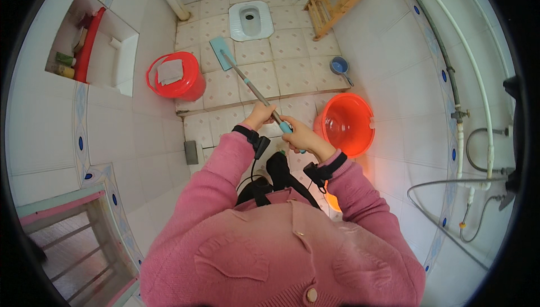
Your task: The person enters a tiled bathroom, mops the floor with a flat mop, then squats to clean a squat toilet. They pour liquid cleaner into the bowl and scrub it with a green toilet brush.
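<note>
A mop [256,91] with a grey pole and a light-blue flat head slants away from me. Its head rests on the tiled raised floor, left of the squat toilet [251,20]. My left hand [260,115] is wrapped round the middle of the pole. Lower down, my right hand [301,135] grips the light-blue handle end. Both wrists wear black straps with small devices and pink sleeves behind them. To the right of my right hand stands an open orange-red bucket [347,125].
A lidded red bucket [185,83] with a folded cloth [170,72] on top stands at left by the step edge. A blue dipper [340,65] lies at right. A wooden rack [337,0] leans at the far right wall. Pipes and a hose [419,186] run along the right wall.
</note>
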Demonstrator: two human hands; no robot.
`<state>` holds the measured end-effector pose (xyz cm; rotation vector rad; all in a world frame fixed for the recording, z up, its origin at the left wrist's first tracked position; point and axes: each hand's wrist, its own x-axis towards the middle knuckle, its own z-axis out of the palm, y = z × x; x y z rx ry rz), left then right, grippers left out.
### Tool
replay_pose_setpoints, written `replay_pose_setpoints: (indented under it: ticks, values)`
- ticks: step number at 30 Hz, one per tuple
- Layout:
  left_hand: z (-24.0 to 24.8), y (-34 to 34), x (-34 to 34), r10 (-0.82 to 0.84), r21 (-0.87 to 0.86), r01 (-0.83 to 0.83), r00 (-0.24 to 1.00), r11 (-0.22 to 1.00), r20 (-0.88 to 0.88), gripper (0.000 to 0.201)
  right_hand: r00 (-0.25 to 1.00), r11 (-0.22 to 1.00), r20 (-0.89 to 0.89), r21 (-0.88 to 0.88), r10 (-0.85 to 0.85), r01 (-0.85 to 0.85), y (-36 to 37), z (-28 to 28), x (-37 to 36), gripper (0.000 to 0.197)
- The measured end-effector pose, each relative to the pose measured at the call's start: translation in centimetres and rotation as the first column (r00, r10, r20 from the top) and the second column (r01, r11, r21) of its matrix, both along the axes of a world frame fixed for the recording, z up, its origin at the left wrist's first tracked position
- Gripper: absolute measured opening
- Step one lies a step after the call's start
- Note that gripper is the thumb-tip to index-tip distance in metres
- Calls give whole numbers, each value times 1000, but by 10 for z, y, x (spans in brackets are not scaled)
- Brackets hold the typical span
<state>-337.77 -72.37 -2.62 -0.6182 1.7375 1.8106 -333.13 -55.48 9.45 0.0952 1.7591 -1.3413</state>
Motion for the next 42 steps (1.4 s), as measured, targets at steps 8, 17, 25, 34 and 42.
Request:
replay_pose_setpoints:
  ticks: [8, 17, 25, 34, 42]
  values:
    - [-21, -20, -81, 79, -68, -77, 996, 995, 28, 22, 989, 995, -119, -36, 90, -95, -20, -34, -88, 65]
    - [-29, -47, -138, 205, -82, -205, 979, 975, -9, 22, 995, 996, -58, -45, 76, -79, -52, -48, -154, 63]
    - [-24, -109, -215, 172, -111, -172, 985, 979, -9, 21, 998, 982, 63, -183, -25, 37, -109, -43, -227, 63]
    - [-22, -191, -322, 149, -52, -147, 989, 988, 19, 22, 981, 978, 138, -137, -138, 157, -196, -22, -322, 69]
    - [-26, -206, -352, 125, -23, -126, 990, 992, -65, 39, 956, 968, 200, -86, -215, 236, -212, 0, -345, 68]
